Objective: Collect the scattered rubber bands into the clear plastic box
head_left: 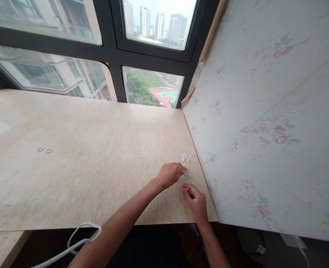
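My left hand (171,174) reaches over the right end of the sill, its fingertips closed at the edge of a small clear plastic packet (186,176) with something greenish in it. A ring sits on one finger of that hand. Just nearer to me, my right hand (195,200) has thumb and forefinger pinched together beside the packet. What that pinch holds, if anything, is too small to make out. Some small white pieces (184,157) lie just beyond my left hand.
Two thin rings (44,150) lie side by side on the left of the marble-patterned sill (97,160). A white cable (83,242) loops by my left forearm at the front edge. The flowered wall (265,130) borders the right side, and dark-framed windows (116,56) stand behind.
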A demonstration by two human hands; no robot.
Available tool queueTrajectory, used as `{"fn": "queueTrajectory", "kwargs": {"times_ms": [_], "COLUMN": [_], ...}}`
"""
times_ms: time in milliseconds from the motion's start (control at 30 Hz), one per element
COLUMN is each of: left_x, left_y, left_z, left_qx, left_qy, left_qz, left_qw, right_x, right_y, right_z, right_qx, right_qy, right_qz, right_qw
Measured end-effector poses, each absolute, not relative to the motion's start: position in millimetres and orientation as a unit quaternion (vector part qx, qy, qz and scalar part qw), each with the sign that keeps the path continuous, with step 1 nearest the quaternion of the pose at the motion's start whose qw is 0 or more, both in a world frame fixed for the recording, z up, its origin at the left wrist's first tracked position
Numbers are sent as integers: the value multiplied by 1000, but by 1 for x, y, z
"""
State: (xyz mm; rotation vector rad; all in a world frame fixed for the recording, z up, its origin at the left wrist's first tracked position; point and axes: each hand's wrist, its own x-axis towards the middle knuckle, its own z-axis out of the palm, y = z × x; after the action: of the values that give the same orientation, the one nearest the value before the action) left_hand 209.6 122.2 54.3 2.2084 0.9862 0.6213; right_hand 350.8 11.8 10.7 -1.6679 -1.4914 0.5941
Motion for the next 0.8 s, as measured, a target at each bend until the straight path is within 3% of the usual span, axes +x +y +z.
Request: {"fn": "queueTrajectory", "kwargs": {"times_ms": [467, 667, 800], "left_x": [69, 17, 2], "left_y": [105, 88, 82], "left_z": [32, 21, 15], "left_qx": [720, 718, 706], "left_qy": [598, 663, 681], "left_qz": [265, 158, 150], "left_qw": [233, 143, 127], "right_x": [339, 255, 173], "right_y": [5, 27, 82], "right_z": [14, 45, 69], "right_qx": [-662, -540, -447], "right_qy": [-561, -676, -732], "right_qz": [281, 328, 343], "right_qw": [410, 378, 383]}}
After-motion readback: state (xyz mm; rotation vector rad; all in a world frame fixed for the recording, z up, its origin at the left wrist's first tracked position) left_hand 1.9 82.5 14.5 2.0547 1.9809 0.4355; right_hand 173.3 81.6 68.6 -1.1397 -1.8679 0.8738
